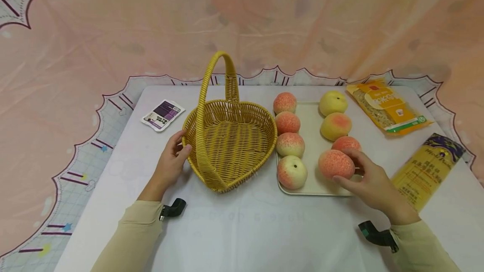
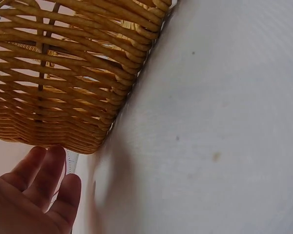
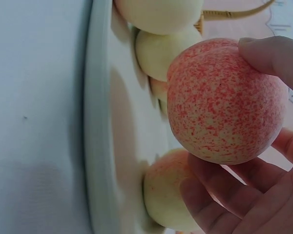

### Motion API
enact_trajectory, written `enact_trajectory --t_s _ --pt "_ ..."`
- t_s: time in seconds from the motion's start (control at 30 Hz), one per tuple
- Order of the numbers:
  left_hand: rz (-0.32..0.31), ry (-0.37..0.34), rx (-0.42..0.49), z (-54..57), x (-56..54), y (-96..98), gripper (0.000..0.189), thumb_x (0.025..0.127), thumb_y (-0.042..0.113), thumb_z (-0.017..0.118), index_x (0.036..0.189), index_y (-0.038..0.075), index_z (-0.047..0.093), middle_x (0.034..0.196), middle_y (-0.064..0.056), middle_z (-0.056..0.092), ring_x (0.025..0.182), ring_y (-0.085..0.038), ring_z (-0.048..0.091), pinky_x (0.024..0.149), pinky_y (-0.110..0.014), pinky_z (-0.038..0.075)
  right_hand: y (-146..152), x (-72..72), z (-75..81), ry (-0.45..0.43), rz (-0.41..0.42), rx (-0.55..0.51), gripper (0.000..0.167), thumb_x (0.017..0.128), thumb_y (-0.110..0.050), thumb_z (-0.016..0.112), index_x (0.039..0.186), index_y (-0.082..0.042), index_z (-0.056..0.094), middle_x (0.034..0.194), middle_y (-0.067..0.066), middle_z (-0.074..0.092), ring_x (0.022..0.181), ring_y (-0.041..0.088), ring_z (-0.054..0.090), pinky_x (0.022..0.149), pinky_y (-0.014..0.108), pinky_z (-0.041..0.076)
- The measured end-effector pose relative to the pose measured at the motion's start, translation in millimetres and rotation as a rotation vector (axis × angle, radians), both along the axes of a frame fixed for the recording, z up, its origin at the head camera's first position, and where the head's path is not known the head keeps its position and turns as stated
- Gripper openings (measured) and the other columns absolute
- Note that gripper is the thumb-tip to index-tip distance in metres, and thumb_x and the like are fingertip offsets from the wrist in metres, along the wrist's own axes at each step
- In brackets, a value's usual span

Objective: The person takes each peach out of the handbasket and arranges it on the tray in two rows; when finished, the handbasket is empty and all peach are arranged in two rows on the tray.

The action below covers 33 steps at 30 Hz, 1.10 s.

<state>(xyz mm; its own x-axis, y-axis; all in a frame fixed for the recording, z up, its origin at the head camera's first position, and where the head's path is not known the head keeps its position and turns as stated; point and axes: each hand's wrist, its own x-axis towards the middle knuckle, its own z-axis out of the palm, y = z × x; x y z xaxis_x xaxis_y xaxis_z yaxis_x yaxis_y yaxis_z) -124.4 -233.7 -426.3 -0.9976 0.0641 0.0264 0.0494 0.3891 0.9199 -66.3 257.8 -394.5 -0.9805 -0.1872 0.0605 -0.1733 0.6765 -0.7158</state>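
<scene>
A yellow wicker basket (image 1: pixel 230 146) with a tall arched handle stands left of a cream tray (image 1: pixel 311 137). My left hand (image 1: pixel 172 158) holds the basket's left rim with thumb and forefinger; the other fingers (image 2: pixel 49 170) bend beside its woven side in the left wrist view. In my right hand (image 1: pixel 372 179) is a red-speckled peach (image 3: pixel 224 102), gripped between thumb and fingers above the tray's front right part. Just behind it another red peach (image 1: pixel 345 142) is partly hidden. Peaches (image 1: pixel 292 172) line the tray's left side, and two yellowish peaches (image 1: pixel 335 126) sit at its right.
Behind the basket's left lies a small white and purple packet (image 1: pixel 163 115). Right of the tray are an orange bag of dry food (image 1: pixel 389 106) and a long yellow pasta pack (image 1: pixel 427 171). A patterned peach-coloured cloth (image 1: pixel 151 32) hangs behind the white table (image 1: pixel 234 230).
</scene>
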Motion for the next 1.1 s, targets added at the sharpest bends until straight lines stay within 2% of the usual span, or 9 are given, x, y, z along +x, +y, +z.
enact_trajectory --t_s 0.07,0.3,0.43,0.53,0.63,0.7,0.8,0.97,1.1 --pt "-0.001 0.002 -0.001 0.9 -0.5 0.6 0.054 0.105 0.017 0.048 0.154 0.005 0.028 0.155 -0.025 0.030 0.130 -0.038 0.041 0.102 -0.050 0.035 0 1.2 -2.0 -0.011 0.009 -0.005 0.066 0.088 -0.022 0.079 0.142 -0.004 0.045 0.131 0.019 0.057 0.106 0.027 0.057 0.083 0.019 0.048" --pt "-0.010 0.014 0.014 1.7 -2.3 1.7 0.055 0.103 0.010 0.048 0.153 0.003 0.026 0.151 -0.026 0.035 0.125 -0.034 0.045 0.094 -0.029 0.039 -1 5.9 -7.9 0.018 0.011 -0.007 0.063 0.088 -0.023 0.080 0.139 -0.005 0.048 0.130 0.016 0.058 0.103 -0.002 0.051 0.082 0.011 0.045" --pt "-0.011 0.010 0.017 1.8 -2.9 1.8 0.054 0.104 0.011 0.048 0.153 0.004 0.027 0.151 -0.026 0.035 0.125 -0.034 0.045 0.095 -0.031 0.039 2 7.9 -11.1 0.023 0.008 -0.001 0.064 0.088 -0.022 0.080 0.140 -0.004 0.047 0.131 0.017 0.058 0.103 -0.005 0.050 0.081 0.010 0.044" --pt "-0.010 -0.002 0.010 1.1 -3.1 0.7 0.054 0.104 0.013 0.048 0.153 0.006 0.027 0.152 -0.024 0.035 0.126 -0.034 0.045 0.098 -0.039 0.038 4 10.1 -13.3 0.021 0.004 0.011 0.065 0.088 -0.022 0.080 0.140 -0.002 0.047 0.130 0.018 0.058 0.104 0.001 0.053 0.081 0.011 0.045" --pt "-0.013 -0.004 0.004 -0.1 -3.2 -0.1 0.054 0.104 0.013 0.048 0.153 0.005 0.027 0.152 -0.024 0.035 0.127 -0.035 0.044 0.099 -0.043 0.038 5 12.3 -14.5 0.005 -0.002 0.022 0.066 0.088 -0.024 0.080 0.140 -0.002 0.047 0.130 0.019 0.058 0.107 0.015 0.057 0.081 0.013 0.047" --pt "-0.016 -0.001 0.004 -1.0 -3.2 -0.5 0.054 0.104 0.012 0.047 0.153 0.005 0.026 0.151 -0.025 0.035 0.126 -0.035 0.044 0.099 -0.042 0.038 5 13.3 -14.6 -0.012 -0.005 0.022 0.067 0.088 -0.025 0.080 0.140 -0.001 0.046 0.130 0.020 0.058 0.107 0.025 0.059 0.081 0.015 0.048" --pt "-0.019 0.006 0.005 -2.2 -3.3 -0.7 0.054 0.104 0.012 0.047 0.153 0.004 0.026 0.150 -0.026 0.034 0.126 -0.035 0.044 0.096 -0.036 0.038 6 14.3 -14.2 -0.040 -0.010 0.027 0.069 0.088 -0.027 0.080 0.141 0.000 0.045 0.131 0.021 0.057 0.108 0.033 0.060 0.081 0.017 0.049" --pt "-0.018 -0.002 0.002 -1.5 -3.1 -0.5 0.054 0.104 0.013 0.047 0.153 0.005 0.025 0.150 -0.025 0.034 0.124 -0.034 0.044 0.095 -0.036 0.038 9 15.7 -13.7 -0.046 -0.015 0.039 0.071 0.088 -0.028 0.080 0.141 0.001 0.045 0.132 0.023 0.057 0.107 0.033 0.061 0.080 0.018 0.049" --pt "-0.018 -0.016 0.005 -0.1 -3.0 -0.6 0.055 0.104 0.014 0.047 0.154 0.007 0.025 0.151 -0.025 0.032 0.127 -0.035 0.043 0.098 -0.043 0.037 11 18.1 -14.6 -0.032 -0.024 0.045 0.070 0.087 -0.027 0.080 0.141 0.002 0.046 0.129 0.021 0.059 0.100 0.019 0.059 0.077 0.018 0.049"
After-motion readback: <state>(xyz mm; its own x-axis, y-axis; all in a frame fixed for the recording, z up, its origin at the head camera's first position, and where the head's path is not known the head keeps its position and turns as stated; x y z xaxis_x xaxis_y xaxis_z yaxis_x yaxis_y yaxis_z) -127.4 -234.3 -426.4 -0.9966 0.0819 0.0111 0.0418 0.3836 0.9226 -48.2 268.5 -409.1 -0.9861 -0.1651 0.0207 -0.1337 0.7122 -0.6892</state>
